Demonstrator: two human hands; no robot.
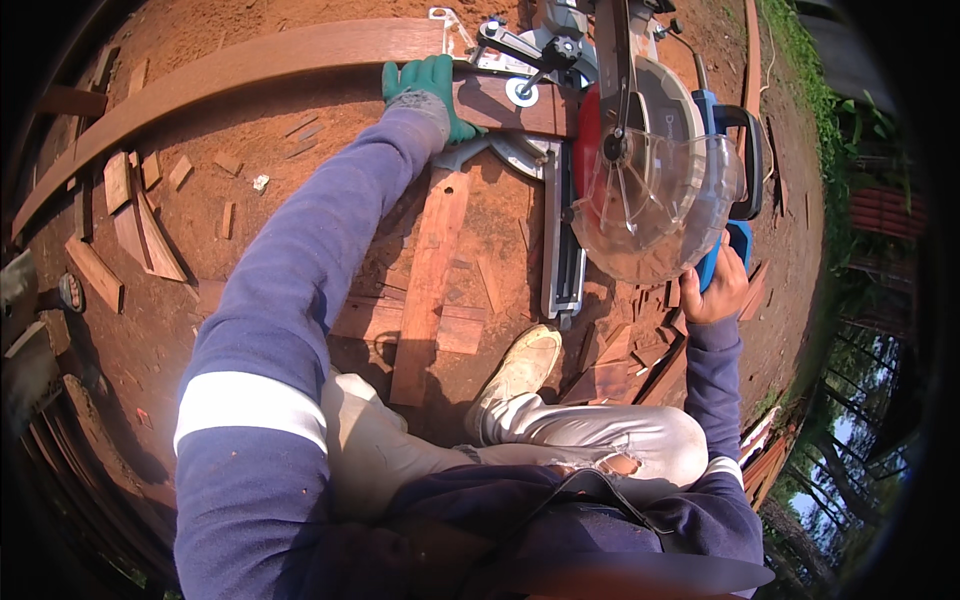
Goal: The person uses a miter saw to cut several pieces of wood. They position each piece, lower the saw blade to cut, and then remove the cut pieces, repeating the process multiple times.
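Handle (738,243): blue; bare right hand (715,283) wrapped around it.
Board (552,112): reddish, on the mitre saw (560,250); green-gloved left hand (425,82) laid at its left end, finger squeeze cannot be told. Hold board flat and steady.
Blade (588,165): red, near the board's right end, beside the clear guard (670,205). Keep glove well apart.
Clamp (560,52): above board; confirm firm bearing.
Offcuts (610,375): scattered near the shoe (525,362); mind footing.
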